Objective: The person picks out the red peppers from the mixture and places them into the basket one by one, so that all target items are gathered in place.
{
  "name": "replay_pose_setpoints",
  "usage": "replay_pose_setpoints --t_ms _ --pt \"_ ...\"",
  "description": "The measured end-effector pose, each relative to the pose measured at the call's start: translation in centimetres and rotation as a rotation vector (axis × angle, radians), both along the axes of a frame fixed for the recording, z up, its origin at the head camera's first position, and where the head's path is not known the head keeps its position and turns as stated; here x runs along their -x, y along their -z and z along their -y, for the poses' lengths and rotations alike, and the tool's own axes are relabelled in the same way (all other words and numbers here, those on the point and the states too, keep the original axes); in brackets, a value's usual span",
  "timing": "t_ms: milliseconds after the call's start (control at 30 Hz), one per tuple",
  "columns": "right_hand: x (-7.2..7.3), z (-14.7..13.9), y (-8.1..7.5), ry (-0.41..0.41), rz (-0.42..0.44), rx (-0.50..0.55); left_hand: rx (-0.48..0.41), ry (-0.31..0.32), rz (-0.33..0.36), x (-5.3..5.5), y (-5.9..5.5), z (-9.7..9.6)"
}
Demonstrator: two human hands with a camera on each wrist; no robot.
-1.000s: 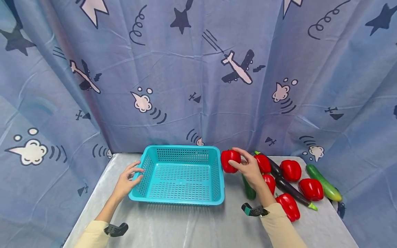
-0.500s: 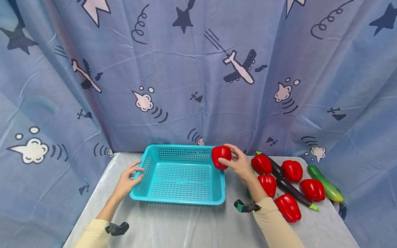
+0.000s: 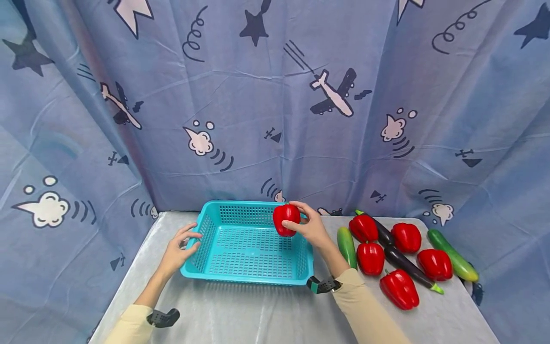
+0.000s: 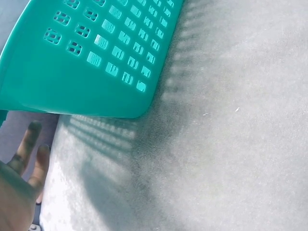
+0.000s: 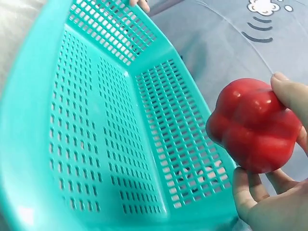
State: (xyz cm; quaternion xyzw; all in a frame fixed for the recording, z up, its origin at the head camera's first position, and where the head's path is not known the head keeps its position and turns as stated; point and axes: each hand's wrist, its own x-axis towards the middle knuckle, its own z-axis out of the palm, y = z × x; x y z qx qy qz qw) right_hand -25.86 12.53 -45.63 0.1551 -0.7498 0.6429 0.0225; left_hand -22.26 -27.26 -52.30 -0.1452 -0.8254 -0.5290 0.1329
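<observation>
My right hand [image 3: 311, 228] holds a red bell pepper [image 3: 286, 220] between thumb and fingers, above the right part of a turquoise plastic basket [image 3: 247, 276]. In the right wrist view the lobed end of the bell pepper [image 5: 252, 126] faces the camera, over the perforated basket [image 5: 113, 120]. At the basket's left rim is my left hand [image 3: 176, 251], its fingertips and thumb tip over the edge, with a gap between them. Two of its loosely extended fingers [image 4: 38, 166] show outside the basket wall [image 4: 96, 72] in the left wrist view. The basket holds nothing.
On the right of the grey-white table [image 3: 258, 315] lie several more red bell peppers [image 3: 399, 289], two eggplants [image 3: 408, 264], a cucumber [image 3: 346, 246] and another cucumber [image 3: 453, 258] at the right edge. A blue patterned curtain [image 3: 240, 157] hangs behind the table.
My right hand has carried the red bell pepper leftward, from beside the basket's right rim to over its inside. My left hand has stayed at the left rim.
</observation>
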Motion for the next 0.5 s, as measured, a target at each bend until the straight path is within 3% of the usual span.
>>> replay_pose_setpoints --t_ms 167,367,500 --pt "0.9 1.3 1.7 -0.024 0.079 0.035 0.016 0.000 0.008 1.1 2.1 1.2" --pt "-0.5 3.3 -0.6 -0.053 0.143 0.038 0.002 0.006 0.003 1.2 2.3 1.5" --pt "0.1 4.4 0.0 -0.069 0.171 0.068 0.006 0.011 -0.012 1.2 2.2 1.4"
